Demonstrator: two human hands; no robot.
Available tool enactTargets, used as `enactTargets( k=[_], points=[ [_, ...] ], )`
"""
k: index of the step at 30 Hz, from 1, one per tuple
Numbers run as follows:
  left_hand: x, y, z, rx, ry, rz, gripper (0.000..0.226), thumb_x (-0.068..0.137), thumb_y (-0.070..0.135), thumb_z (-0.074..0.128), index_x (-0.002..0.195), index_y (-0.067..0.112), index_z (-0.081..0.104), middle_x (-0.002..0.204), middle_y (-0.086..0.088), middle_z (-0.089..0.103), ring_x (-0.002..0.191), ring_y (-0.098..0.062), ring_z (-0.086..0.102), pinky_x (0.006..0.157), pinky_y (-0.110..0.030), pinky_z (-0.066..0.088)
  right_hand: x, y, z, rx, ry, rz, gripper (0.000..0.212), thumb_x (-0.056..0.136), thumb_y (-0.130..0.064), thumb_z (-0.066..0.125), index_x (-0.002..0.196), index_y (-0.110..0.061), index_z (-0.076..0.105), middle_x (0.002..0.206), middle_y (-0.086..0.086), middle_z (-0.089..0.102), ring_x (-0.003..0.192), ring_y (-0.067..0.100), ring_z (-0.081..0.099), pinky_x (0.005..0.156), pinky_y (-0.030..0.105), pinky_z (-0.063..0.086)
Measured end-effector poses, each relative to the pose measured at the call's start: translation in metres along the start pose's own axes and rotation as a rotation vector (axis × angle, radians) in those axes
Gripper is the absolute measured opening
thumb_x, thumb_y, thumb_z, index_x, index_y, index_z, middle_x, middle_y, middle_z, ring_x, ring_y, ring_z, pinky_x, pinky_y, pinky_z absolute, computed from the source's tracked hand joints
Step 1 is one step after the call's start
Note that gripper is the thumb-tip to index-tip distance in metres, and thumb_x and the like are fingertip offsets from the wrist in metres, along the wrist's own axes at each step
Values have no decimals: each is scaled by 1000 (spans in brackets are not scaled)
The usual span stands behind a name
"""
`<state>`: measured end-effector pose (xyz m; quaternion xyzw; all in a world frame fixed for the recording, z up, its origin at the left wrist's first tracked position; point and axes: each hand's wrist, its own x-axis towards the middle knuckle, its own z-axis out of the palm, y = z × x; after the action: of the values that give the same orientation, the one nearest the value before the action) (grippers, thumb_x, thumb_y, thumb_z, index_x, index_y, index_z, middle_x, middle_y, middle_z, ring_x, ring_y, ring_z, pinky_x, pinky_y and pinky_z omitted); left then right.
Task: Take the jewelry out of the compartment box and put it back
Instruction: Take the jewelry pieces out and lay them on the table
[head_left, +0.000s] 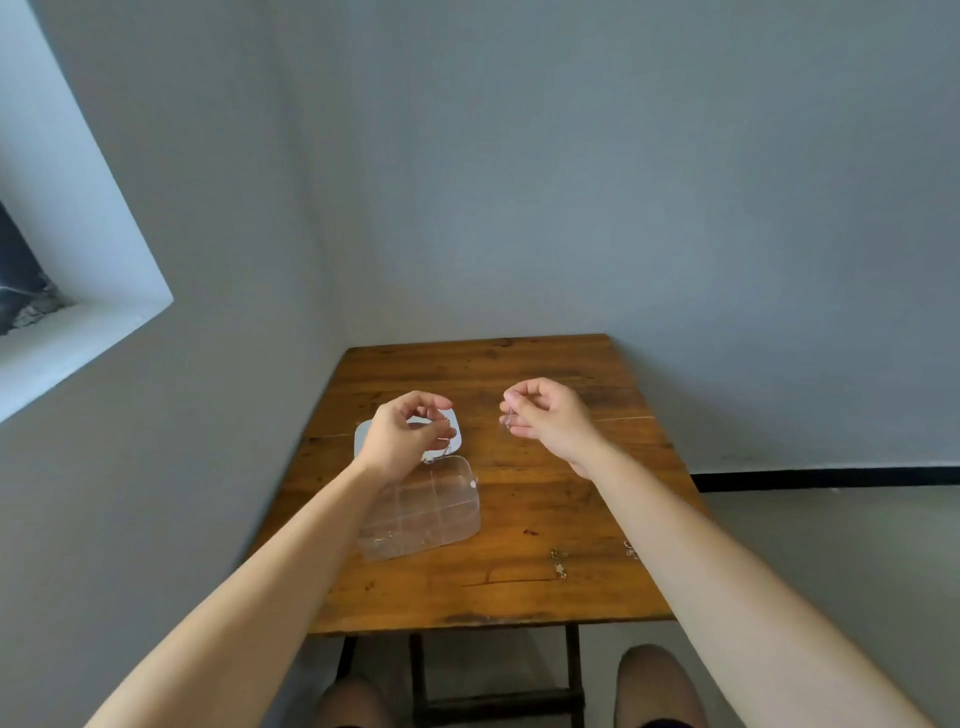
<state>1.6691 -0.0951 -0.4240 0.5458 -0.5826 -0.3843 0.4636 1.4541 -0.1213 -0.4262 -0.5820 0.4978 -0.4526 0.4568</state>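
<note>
Right hand (550, 421) pinching small chain (509, 418), compartment box (423, 512) below left hand (402, 436)

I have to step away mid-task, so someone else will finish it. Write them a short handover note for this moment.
Left hand: raised above the open lid, fingers curled around something small and silvery; what it is can't be made out.
Right hand: raised, pinching a small silver jewelry piece.
Clear plastic compartment box: open on the brown wooden table, a few pieces in its near compartments.
Done: a small chain and another piece lie on the table's right side.
Left: empty the box, then put everything back.
</note>
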Motion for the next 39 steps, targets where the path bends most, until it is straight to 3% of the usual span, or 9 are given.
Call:
enactTargets(
  k=[6, 11, 14, 19, 23, 27, 32, 39],
  points=[
    [23, 48, 23, -85, -5, 136, 19, 90, -5, 64, 97, 13, 67, 78, -4, 63, 85, -31, 72, 82, -42, 61, 5, -36, -46, 1, 30, -70, 14, 97, -22, 63, 105, -12, 64, 104, 9, 72, 93, 19, 73, 81, 30, 60],
    [39, 57, 55, -104, -23, 164, 21, 88, -5, 66, 95, 14, 68, 80, -6, 64, 79, -23, 70, 78, -34, 60, 3, -27, -83, -81, 61, -43, 15, 95, -23, 65, 105, -11, 64, 102, 8, 72, 92, 17, 73, 80, 27, 60],
    [41, 39, 78, -72, -13, 126, 24, 86, -6, 67, 91, 18, 67, 81, -7, 62, 74, -18, 68, 71, -27, 58, -2, 0, -101, -144, 107, 14, 11, 94, -24, 66, 100, -15, 66, 99, 8, 73, 94, 21, 73, 83, 33, 60],
    [33, -13, 110, 52, -112, -5, 23, 86, -3, 68, 93, 19, 67, 90, -12, 64, 85, -34, 71, 75, -40, 62, -13, 59, -123, -328, 106, 169, 10, 93, -34, 66, 97, -25, 67, 90, -3, 74, 90, 17, 72, 86, 40, 59],
    [20, -48, 127, 214, -186, -88, 21, 87, -2, 67, 99, 16, 68, 88, -6, 64, 76, -26, 69, 71, -36, 61, -24, 94, -131, -462, 96, 273, 6, 91, -37, 67, 89, -32, 67, 87, -7, 74, 87, 14, 70, 86, 43, 58],
    [4, -74, 137, 357, -262, -114, 22, 86, 2, 66, 99, 20, 69, 91, -1, 65, 84, -23, 66, 76, -40, 60, -35, 108, -132, -579, 82, 335, 5, 94, -34, 64, 92, -30, 66, 96, -7, 72, 90, 15, 69, 87, 40, 58],
    [-2, -76, 134, 402, -285, -89, 19, 90, 10, 65, 106, 20, 68, 102, 0, 67, 91, -16, 65, 76, -27, 56, -37, 106, -130, -633, 85, 331, 18, 95, -33, 62, 111, -28, 67, 117, -6, 67, 109, 14, 61, 96, 35, 51],
    [1, -53, 93, 350, -193, -4, 20, 94, 16, 65, 114, 20, 64, 108, 2, 66, 93, -9, 64, 73, -18, 52, -38, 67, -96, -560, 56, 239, 23, 97, -29, 60, 118, -24, 65, 116, -7, 65, 105, 12, 60, 79, 23, 46]
  ],
)
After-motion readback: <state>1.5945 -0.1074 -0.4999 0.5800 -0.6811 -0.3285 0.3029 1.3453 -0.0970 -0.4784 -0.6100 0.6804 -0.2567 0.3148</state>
